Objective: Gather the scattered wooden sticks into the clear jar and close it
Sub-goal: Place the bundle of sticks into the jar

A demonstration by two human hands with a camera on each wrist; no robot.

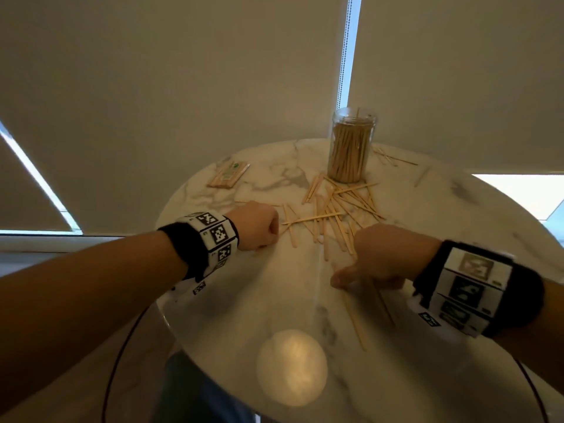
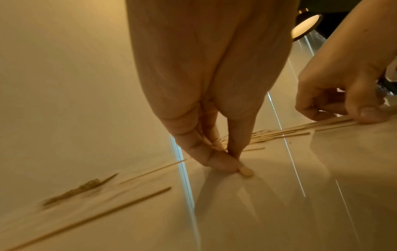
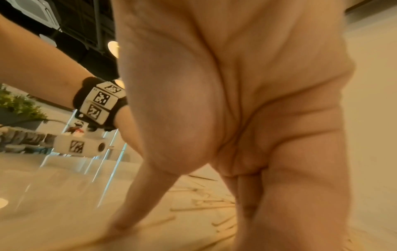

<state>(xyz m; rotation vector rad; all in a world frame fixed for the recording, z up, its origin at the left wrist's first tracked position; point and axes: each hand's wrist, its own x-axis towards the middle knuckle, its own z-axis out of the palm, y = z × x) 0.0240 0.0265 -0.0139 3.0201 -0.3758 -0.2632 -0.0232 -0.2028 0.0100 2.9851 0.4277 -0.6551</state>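
A person stands over a round, white marble-patterned table (image 1: pixel 244 300), gathering thin pale wooden sticks (image 1: pixel 332 209). A tall clear plastic jar (image 1: pixel 351 145), open at the top and already packed nearly full of upright sticks, stands at the far side of the table. No lid is in view.

Most loose sticks lie in a crisscrossed heap just in front of the jar, on the side toward the person. A few more lie behind the jar to its right. A flat wrapped packet of sticks (image 1: pixel 228 175) lies well to the jar's left.

The left hand (image 1: pixel 254 225) is down on the table, in front of the jar and to its left, at the heap's edge. Its thumb and fingertips (image 2: pixel 217 161) are pressed together, pinching the end of one stick against the tabletop.

The right hand (image 1: pixel 381 257) is nearer the person than the heap, in front of the jar. Its fingers are curled and its thumb presses on several long sticks lying side by side; blur makes it hard to say whether they are lifted or only pinned.

This appears to be the collecting step, with much still scattered. The next move likely calls for lifting each pinch cleanly, aligning the sticks, and carrying them to the jar's mouth.
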